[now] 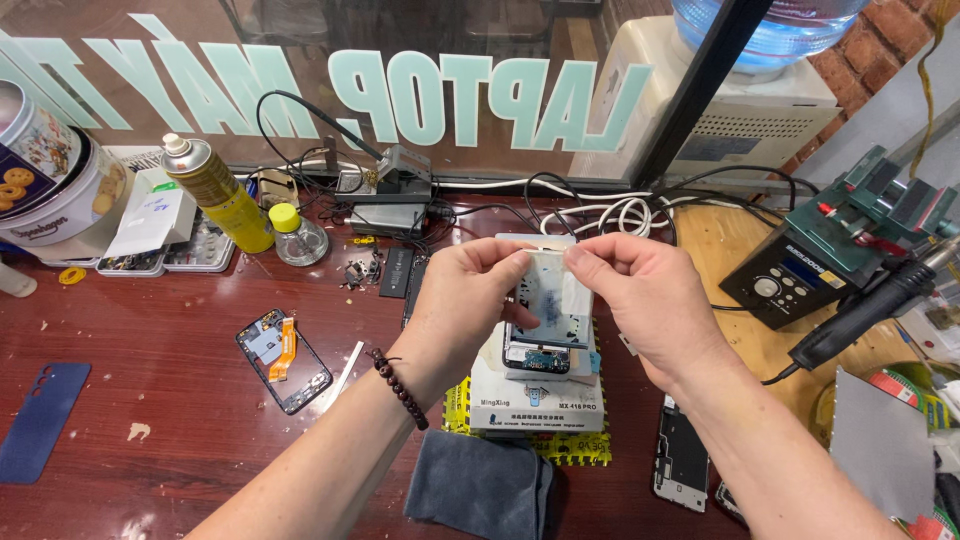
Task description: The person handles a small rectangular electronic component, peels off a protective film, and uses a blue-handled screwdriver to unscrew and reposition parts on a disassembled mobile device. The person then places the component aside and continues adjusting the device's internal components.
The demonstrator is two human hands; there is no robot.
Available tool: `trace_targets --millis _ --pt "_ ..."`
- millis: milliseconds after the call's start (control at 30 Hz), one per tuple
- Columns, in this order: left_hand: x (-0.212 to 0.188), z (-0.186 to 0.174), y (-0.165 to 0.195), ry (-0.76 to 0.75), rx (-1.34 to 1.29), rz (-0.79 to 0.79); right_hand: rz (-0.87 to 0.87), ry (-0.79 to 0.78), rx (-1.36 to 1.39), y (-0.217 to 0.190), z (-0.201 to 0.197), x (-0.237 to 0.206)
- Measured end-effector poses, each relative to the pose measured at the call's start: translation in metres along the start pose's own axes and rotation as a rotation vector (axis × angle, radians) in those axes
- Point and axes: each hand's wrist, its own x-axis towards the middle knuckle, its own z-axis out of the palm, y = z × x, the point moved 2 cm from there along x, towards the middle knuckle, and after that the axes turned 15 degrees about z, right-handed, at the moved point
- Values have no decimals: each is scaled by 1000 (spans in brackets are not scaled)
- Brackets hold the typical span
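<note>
— Translucent film [548, 290], whitish and smudged dark: that is what you pinch at the middle of the frame, both hands raised over the bench.

— How do my fingers sit on it?

— Your left hand [462, 300] grips the film's left edge between thumb and forefinger; your right hand [640, 300] pinches the top right corner the same way. Both are closed on the film, none slack. A dark bead bracelet [400, 388] circles your left wrist.

— And what lies under it?

— An opened phone [538, 350], its insides showing, rests just below the film on a white heating pad [535, 395] at centre frame. A grey cloth [482, 485] lies at the bottom centre, touching the pad's lower edge.

— Anything off to the sides?

— At the left, on the reddish wooden table [150, 360], lies another opened phone [284, 360] with an orange flex strip, and further left a blue back cover [42, 420]. A yellow spray can [215, 195] stands tilted at the upper left. At the right edge a black hot-air handle [860, 310] rests near its control unit [785, 285].
</note>
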Motion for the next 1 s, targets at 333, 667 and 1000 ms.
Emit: trace_targets --millis 333,667,1000 --pt "0 -7 -7 96 138 -98 127 -136 56 1 6 0" --pt "-3 -14 -15 62 46 -211 193 -247 152 5 11 -2" --pt "-14 -31 -20 130 72 -168 133 -235 -82 17 37 15"
